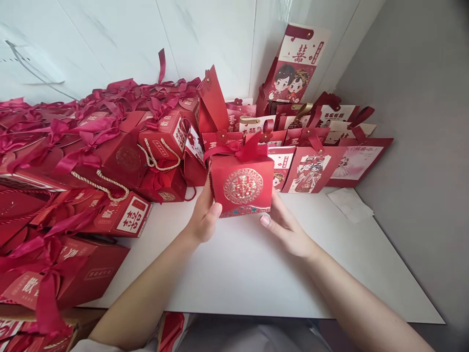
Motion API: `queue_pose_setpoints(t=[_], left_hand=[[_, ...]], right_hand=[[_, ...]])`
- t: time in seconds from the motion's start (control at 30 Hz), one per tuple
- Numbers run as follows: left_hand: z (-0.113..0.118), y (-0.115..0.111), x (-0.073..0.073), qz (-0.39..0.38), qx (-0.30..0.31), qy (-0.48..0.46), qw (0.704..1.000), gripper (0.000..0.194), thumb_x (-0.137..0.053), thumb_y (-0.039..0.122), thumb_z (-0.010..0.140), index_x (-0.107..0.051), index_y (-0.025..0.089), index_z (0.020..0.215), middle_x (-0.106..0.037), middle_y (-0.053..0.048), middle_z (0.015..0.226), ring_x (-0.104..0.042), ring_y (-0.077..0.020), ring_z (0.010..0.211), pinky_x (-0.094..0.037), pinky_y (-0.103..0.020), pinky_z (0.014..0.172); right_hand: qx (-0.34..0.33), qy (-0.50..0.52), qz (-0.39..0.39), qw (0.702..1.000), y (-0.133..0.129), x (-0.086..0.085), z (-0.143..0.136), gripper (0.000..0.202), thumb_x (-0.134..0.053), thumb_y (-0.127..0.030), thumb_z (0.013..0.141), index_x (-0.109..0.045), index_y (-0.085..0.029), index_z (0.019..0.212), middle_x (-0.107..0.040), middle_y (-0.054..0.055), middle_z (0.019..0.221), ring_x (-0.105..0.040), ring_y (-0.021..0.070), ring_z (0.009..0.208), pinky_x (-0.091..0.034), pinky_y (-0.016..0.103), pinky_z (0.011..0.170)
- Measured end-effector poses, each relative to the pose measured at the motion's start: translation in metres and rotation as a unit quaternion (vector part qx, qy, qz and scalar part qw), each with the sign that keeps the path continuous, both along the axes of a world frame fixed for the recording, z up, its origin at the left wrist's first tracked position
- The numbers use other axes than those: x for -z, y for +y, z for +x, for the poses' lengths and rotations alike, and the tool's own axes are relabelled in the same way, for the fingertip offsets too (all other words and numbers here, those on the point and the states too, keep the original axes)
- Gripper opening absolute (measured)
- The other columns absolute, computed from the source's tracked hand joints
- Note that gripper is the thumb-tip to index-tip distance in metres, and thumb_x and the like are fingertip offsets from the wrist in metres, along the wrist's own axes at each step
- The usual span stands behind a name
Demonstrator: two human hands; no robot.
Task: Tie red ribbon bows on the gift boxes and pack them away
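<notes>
I hold a small red gift box (pixel 242 188) with a gold round emblem on its front and a red ribbon bow on top, just above the white table (pixel 249 274). My left hand (pixel 204 217) grips its left side, thumb on the front lower corner. My right hand (pixel 284 227) supports its right side and bottom edge. The box is upright, its front facing me.
A large pile of red ribbon-tied boxes (pixel 80 161) with rope handles covers the left side. Red paper gift bags with cartoon couples (pixel 311 142) lean against the back wall. A white folded paper (pixel 350 203) lies at the right, near the grey wall.
</notes>
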State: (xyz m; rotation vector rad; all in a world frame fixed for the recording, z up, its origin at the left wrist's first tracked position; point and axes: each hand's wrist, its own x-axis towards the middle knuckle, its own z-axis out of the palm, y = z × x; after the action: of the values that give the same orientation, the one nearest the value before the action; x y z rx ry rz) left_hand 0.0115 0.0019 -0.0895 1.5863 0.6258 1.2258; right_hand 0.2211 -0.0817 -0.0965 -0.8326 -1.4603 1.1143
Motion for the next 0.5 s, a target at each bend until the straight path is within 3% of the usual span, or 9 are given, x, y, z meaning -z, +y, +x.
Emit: queue_pose_setpoints(t=[0.13, 0.2, 0.3, 0.4, 0.5], left_hand=[[-0.006, -0.004, 0.001, 0.000, -0.032, -0.010, 0.999, 0.058, -0.072, 0.064, 0.079, -0.072, 0.020, 0.118, -0.071, -0.013, 0.122, -0.053, -0.0400, 0.135, -0.042, -0.049, 0.115], [-0.004, -0.007, 0.000, -0.058, -0.026, -0.081, 0.995, 0.056, -0.070, 0.065, 0.081, -0.072, 0.022, 0.116, -0.072, -0.010, 0.120, -0.057, -0.0372, 0.131, -0.047, -0.047, 0.112], [0.003, -0.011, -0.008, -0.190, -0.004, -0.201, 0.961, 0.062, -0.057, 0.074, 0.086, -0.071, 0.023, 0.119, -0.072, -0.008, 0.124, -0.059, -0.0338, 0.131, -0.050, -0.044, 0.110], [0.010, -0.013, -0.018, -0.301, 0.045, -0.200, 0.931, 0.061, -0.060, 0.073, 0.085, -0.072, 0.023, 0.118, -0.073, -0.006, 0.123, -0.059, -0.0324, 0.130, -0.050, -0.042, 0.109], [0.014, -0.013, -0.019, -0.325, 0.034, -0.152, 0.933, 0.038, -0.071, 0.057, 0.085, -0.075, 0.025, 0.103, -0.077, 0.000, 0.105, -0.067, -0.0274, 0.113, -0.054, -0.038, 0.097]], right_hand=[[0.007, 0.003, 0.032, 0.999, -0.003, 0.005, 0.001, 0.059, -0.058, -0.042, 0.101, -0.036, -0.046, 0.156, -0.022, -0.007, 0.171, -0.014, 0.0271, 0.160, -0.021, 0.053, 0.129], [0.031, 0.025, 0.041, 0.998, -0.003, 0.005, 0.000, 0.054, -0.059, -0.044, 0.100, -0.043, -0.044, 0.151, -0.035, -0.001, 0.166, -0.027, 0.0291, 0.156, -0.030, 0.055, 0.125], [0.093, 0.072, 0.023, 0.993, 0.000, 0.004, -0.001, 0.054, -0.064, -0.043, 0.097, -0.046, -0.043, 0.147, -0.050, 0.004, 0.152, -0.048, 0.0277, 0.140, -0.047, 0.051, 0.112], [0.078, 0.090, -0.020, 0.993, 0.002, 0.001, -0.001, 0.063, -0.067, -0.048, 0.094, -0.040, -0.043, 0.151, -0.046, 0.004, 0.155, -0.049, 0.0281, 0.139, -0.049, 0.049, 0.110], [-0.002, 0.113, -0.039, 0.993, 0.000, -0.001, -0.002, 0.079, -0.066, -0.059, 0.091, -0.029, -0.043, 0.159, -0.035, 0.001, 0.165, -0.040, 0.0311, 0.148, -0.043, 0.051, 0.117]])
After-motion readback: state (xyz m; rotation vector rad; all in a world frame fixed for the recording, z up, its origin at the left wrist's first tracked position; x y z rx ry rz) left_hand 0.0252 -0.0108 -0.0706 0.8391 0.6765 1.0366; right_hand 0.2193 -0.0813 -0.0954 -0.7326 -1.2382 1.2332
